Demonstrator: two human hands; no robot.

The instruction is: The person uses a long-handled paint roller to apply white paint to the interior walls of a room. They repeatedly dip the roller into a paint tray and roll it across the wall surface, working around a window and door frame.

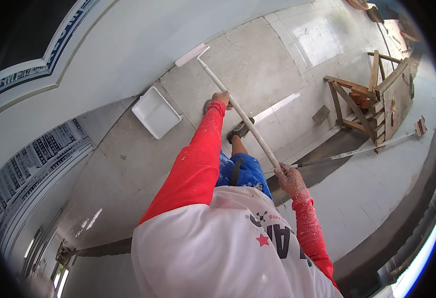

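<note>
A paint roller with a long pale pole (pixel 253 132) slants across in front of me. My left hand (pixel 222 99) is wrapped round the pole partway along. Near its lower end, my right hand (pixel 291 181) grips it too, with white dust or paint on the skin. The pink-white roller sleeve (pixel 190 55) is at the foot of the white wall (pixel 123 49), by the floor's edge; whether it touches the wall I cannot tell. To the left of my left hand, a white rectangular paint tray (pixel 157 113) lies on the floor against the wall.
Grey tiles cover the floor (pixel 228 64). At right stands a wooden trestle (pixel 371 94), with a small flat block (pixel 321 114) near it. Another long-handled tool (pixel 357 151) extends behind my right hand toward the trestle. Printed protective film (pixel 34 164) covers a frame at left.
</note>
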